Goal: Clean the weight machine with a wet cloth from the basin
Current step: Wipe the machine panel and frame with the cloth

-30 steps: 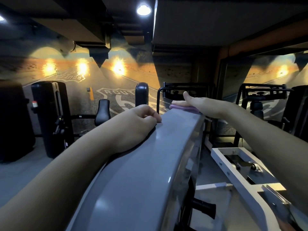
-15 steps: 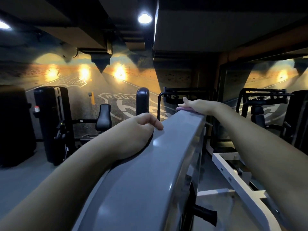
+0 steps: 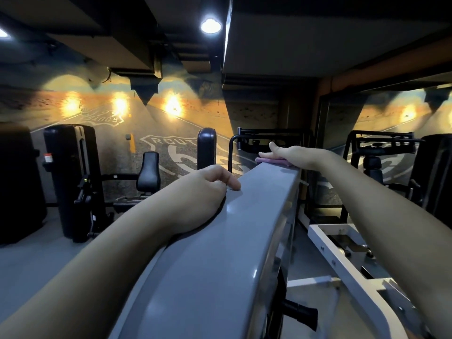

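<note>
Head view looks along the long grey top of the weight machine (image 3: 220,253), which runs from the bottom centre away toward the upper right. The hands are well apart on it, one near and one far. The left hand (image 3: 203,189) sits at the machine's left edge about halfway along; its thumb lies on the grey top while the other fingers curl down over the side, their tips hidden. The left forearm rests along the same edge. The right hand (image 3: 291,154) is stretched out to the far end of the top, palm down and fingers straight, with the thumb raised, pressing flat on the cloth (image 3: 269,161). That cloth is pale purple, folded or bunched, and lies on the far end of the grey top with its left part showing from under the palm. Whether it is wet cannot be told. To the right of the machine and lower down, a white metal frame (image 3: 342,260) slants toward the bottom right corner, and a black knob (image 3: 300,314) sticks out from the machine's right side near the bottom. Across the floor on the left stand a tall black machine (image 3: 71,179) and a black seat pad (image 3: 149,172). Behind them is a wall mural (image 3: 171,148) of a road with a route shield, lit by warm spots, and a round ceiling light (image 3: 210,25) shines above.
</note>
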A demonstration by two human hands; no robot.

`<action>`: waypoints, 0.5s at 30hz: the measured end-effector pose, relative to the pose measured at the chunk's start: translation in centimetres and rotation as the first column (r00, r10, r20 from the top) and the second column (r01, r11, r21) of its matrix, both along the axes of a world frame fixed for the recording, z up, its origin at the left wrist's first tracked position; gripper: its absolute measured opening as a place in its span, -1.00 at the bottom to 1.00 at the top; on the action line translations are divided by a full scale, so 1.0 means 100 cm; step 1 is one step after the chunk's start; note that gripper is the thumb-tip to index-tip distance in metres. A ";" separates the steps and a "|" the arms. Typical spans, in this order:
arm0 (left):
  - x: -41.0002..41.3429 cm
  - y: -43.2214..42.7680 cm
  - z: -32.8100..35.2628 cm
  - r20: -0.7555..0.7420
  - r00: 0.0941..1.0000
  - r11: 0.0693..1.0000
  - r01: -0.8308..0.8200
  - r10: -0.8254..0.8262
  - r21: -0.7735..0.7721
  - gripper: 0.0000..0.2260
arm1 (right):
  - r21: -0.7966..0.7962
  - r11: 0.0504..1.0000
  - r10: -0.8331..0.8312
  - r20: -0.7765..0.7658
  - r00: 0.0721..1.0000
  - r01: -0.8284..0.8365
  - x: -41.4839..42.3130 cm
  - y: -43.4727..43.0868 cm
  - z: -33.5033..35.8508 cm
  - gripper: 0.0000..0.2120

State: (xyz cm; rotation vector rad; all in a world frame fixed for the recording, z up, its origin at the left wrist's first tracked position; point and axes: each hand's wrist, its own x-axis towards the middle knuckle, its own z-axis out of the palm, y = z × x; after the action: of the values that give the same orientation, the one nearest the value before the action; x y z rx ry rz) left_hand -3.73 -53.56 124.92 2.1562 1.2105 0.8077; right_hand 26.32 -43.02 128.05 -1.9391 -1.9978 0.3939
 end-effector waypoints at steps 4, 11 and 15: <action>0.000 -0.004 0.002 -0.003 1.000 1.000 -0.022 0.022 0.001 -0.75 | -0.047 0.998 0.038 -0.025 0.999 -0.040 -0.011 0.006 -0.002 -0.34; 0.001 -0.006 0.001 -0.014 0.999 0.998 -0.048 0.049 0.029 -0.77 | 0.050 0.968 0.249 -0.049 0.967 -0.246 -0.028 -0.053 -0.020 -0.40; 0.002 -0.004 0.001 -0.019 0.999 0.999 -0.040 0.040 0.022 -0.78 | 0.095 0.942 0.327 -0.042 0.944 -0.322 -0.022 -0.065 -0.026 -0.49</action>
State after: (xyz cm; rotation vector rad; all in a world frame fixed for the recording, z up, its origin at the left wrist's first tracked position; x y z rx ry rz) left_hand -3.56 -53.98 125.02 2.1686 1.2639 0.8220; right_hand 24.08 -49.53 125.42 -1.5291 -2.2604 0.4279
